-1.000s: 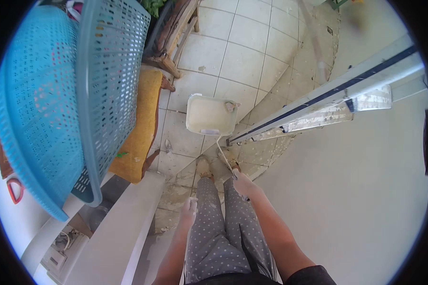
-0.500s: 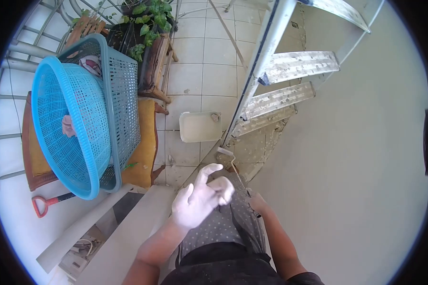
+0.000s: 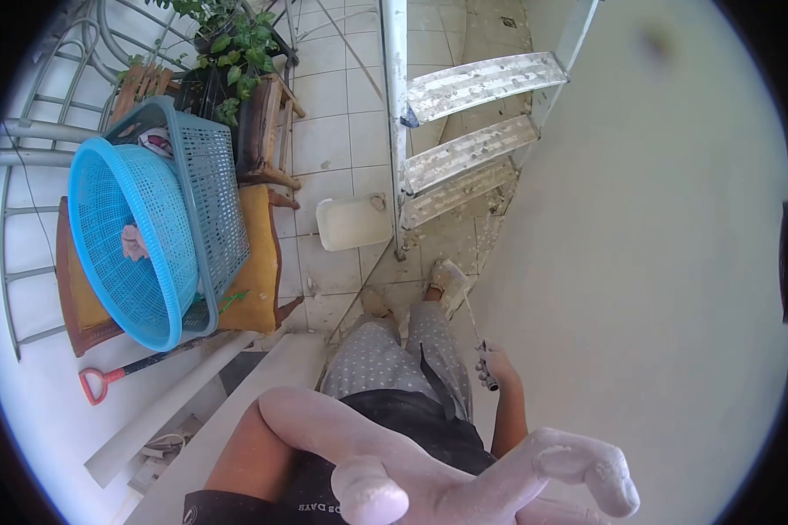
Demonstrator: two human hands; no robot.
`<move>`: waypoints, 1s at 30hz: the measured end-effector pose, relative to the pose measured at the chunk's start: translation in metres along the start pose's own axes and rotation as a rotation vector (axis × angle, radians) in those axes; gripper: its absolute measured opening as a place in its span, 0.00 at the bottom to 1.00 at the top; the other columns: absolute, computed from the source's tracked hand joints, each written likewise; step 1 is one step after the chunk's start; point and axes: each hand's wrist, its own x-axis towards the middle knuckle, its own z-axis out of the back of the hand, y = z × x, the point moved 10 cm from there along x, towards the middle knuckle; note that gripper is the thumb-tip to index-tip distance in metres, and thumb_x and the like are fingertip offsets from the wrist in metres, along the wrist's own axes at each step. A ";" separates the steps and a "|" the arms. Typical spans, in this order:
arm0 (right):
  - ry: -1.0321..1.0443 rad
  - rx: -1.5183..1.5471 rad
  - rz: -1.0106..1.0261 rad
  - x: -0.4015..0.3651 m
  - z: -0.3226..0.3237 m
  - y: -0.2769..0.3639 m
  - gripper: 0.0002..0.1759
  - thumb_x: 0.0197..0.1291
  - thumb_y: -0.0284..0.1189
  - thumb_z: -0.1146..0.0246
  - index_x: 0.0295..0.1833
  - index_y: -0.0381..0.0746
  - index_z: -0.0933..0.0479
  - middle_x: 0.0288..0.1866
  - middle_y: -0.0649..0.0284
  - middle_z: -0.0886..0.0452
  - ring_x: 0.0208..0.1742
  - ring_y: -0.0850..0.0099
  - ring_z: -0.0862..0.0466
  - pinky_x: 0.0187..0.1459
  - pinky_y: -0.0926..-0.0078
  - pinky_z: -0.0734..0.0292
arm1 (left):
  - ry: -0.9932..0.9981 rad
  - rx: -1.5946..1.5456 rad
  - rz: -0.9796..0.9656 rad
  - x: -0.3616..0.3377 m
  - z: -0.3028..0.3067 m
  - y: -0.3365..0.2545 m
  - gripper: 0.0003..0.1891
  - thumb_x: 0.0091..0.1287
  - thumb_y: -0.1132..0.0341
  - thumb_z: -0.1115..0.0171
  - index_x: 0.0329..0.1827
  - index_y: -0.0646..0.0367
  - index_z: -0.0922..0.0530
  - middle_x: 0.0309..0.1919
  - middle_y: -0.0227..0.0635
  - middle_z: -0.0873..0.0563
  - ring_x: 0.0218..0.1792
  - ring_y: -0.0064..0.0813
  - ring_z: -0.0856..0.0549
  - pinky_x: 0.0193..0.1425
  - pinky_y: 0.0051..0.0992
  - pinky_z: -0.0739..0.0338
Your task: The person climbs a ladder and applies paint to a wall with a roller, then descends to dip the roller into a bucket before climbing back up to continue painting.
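My left hand (image 3: 464, 499) is raised close to the camera at the bottom of the view, white all over as if gloved or coated. Its fingers are bent but spread apart, and nothing sits between them. Lower down by my right leg, my right hand (image 3: 502, 365) is closed around the dark handle of a paint roller (image 3: 490, 381). The roller's thin rod points toward my foot (image 3: 447, 275); its head is hard to make out there. A pale tub (image 3: 353, 223) with whitish contents and a small lump in one corner stands on the tiles ahead.
A paint-spattered stepladder (image 3: 471, 153) stands ahead, beside the plain wall (image 3: 639, 262) on my right. To the left, a blue basket (image 3: 179, 324) and a grey-blue basket (image 3: 214, 192) lean over a cushioned wooden seat (image 3: 258, 262). A red-handled tool (image 3: 101, 383) and potted plants (image 3: 236, 61) are nearby.
My left hand has come up and back toward the camera, its fingers opening. My right hand has shifted slightly right with the paint roller. The view has turned, so the ladder appears further left.
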 end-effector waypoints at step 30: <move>-0.003 0.210 0.037 0.089 0.203 0.044 0.03 0.66 0.28 0.49 0.42 0.44 0.36 0.21 0.62 0.30 0.14 0.72 0.30 0.13 0.68 0.32 | -0.425 3.219 0.638 0.150 0.402 -0.218 0.27 0.53 0.64 0.32 0.55 0.61 0.31 0.53 0.43 0.26 0.58 0.43 0.26 0.64 0.38 0.30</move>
